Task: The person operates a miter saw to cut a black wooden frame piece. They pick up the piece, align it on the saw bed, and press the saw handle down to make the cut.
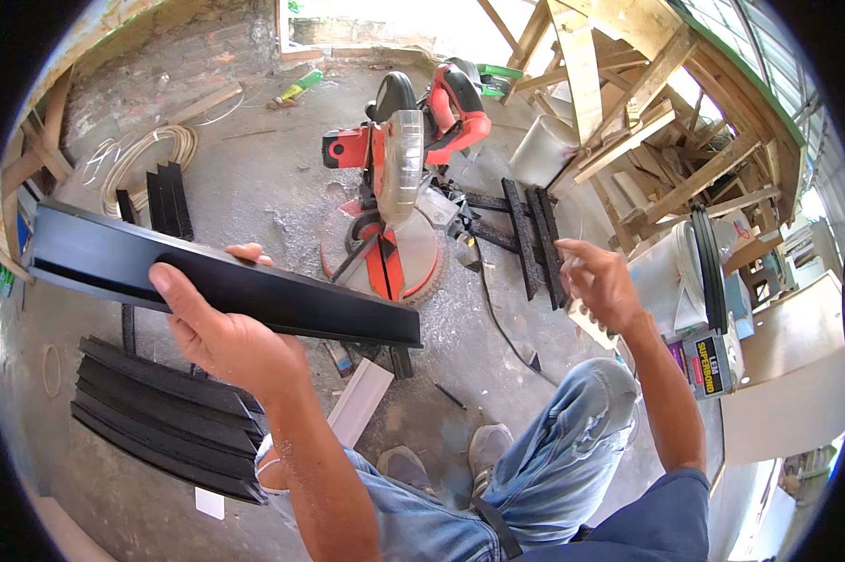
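Note:
My left hand (218, 323) grips a long black flat profile strip (95, 255) near its middle and holds it level, slanting from upper left to lower right. The strip's right end hangs just in front of a red mitre saw (399, 178) that stands on the concrete floor. My right hand (598, 281) is raised to the right of the saw, fingers loosely curled near the ends of black strips (535, 234) lying beside the saw base. Whether it touches them I cannot tell.
A stack of black strips (160, 412) lies on the floor at lower left. More black pieces (168, 199) and a hose coil (146, 155) lie at upper left. Wooden frames (647, 122), a white bucket (542, 150) and boxes (708, 361) crowd the right. A white offcut (361, 398) lies by my shoes.

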The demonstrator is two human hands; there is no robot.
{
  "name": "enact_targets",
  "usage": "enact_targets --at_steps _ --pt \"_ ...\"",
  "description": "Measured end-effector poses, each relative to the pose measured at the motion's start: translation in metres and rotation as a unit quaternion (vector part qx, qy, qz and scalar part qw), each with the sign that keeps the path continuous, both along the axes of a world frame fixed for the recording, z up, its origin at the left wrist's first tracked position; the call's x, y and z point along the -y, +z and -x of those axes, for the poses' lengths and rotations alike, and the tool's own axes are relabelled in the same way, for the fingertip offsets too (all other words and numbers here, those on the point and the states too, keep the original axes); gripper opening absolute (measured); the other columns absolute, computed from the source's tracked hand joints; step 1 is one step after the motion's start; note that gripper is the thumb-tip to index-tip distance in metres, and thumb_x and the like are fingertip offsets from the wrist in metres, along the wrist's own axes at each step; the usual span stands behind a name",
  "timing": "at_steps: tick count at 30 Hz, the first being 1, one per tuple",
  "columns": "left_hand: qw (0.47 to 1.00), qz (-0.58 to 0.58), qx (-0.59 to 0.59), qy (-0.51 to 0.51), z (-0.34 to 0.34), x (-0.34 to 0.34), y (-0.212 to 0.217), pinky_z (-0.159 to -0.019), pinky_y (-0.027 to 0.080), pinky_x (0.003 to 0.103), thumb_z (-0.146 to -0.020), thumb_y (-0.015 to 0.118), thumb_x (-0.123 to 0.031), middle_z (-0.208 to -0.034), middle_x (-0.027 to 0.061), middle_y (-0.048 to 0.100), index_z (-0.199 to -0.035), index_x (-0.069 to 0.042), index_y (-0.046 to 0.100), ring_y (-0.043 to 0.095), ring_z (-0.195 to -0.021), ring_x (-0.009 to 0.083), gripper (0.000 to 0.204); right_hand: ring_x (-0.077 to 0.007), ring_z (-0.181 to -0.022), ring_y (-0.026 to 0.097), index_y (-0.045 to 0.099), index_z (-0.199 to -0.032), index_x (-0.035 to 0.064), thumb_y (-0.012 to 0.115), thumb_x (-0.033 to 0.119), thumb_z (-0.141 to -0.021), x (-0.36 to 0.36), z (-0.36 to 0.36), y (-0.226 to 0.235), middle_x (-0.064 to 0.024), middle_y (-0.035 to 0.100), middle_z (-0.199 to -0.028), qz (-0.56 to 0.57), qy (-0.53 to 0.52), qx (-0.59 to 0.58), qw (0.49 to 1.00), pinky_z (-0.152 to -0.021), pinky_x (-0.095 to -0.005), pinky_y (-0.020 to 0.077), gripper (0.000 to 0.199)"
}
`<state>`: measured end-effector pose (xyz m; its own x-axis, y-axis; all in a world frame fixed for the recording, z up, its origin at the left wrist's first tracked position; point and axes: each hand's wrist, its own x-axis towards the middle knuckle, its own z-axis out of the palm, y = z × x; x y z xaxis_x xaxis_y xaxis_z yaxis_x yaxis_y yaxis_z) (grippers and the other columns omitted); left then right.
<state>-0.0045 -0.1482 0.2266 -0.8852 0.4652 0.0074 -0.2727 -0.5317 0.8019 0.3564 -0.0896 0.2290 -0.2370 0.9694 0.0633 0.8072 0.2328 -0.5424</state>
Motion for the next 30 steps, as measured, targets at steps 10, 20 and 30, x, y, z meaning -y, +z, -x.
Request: enact_targets --at_steps 10,20,30 --pt "0.999 -0.019 0.005 0.025 -0.010 -0.016 -0.006 -0.088 0.047 0.035 -0.101 0.058 -0.047 -0.100 0.0115 0.066 -0.112 0.000 0.055 0.059 -0.092 0.0200 0.048 -0.0361 -0.108 0.064 0.079 -0.098 0.0138 0.061 0.053 -0.093 0.074 -0.114 -0.174 -0.0154 0.075 -0.096 -0.047 0.014 0.231 0.972 -0.093 -0.0504 0.0473 0.043" --pt "0.999 -0.012 -0.026 0.023 -0.022 -0.024 -0.009 -0.085 0.049 0.035 -0.102 0.059 -0.044 -0.103 0.0112 0.064 -0.115 -0.001 0.055 0.061 -0.092 0.0200 0.045 -0.0316 -0.112 0.061 0.075 -0.092 0.0062 0.065 0.041 -0.094 0.110 -0.024 -0.204 -0.0145 0.070 -0.108 -0.094 0.150 0.211 0.961 -0.101 -0.0474 0.0426 0.036" --pt "0.996 0.015 -0.019 0.085 0.079 0.038 -0.030 -0.092 0.046 0.034 -0.103 0.055 -0.047 -0.106 0.0098 0.064 -0.120 -0.002 0.056 0.059 -0.096 0.0201 0.048 -0.0361 -0.107 0.061 0.065 -0.110 0.0013 0.074 0.019 -0.084 0.034 0.092 -0.265 -0.0168 0.067 -0.110 -0.099 0.156 -0.064 0.981 -0.096 -0.0457 0.0491 0.033"
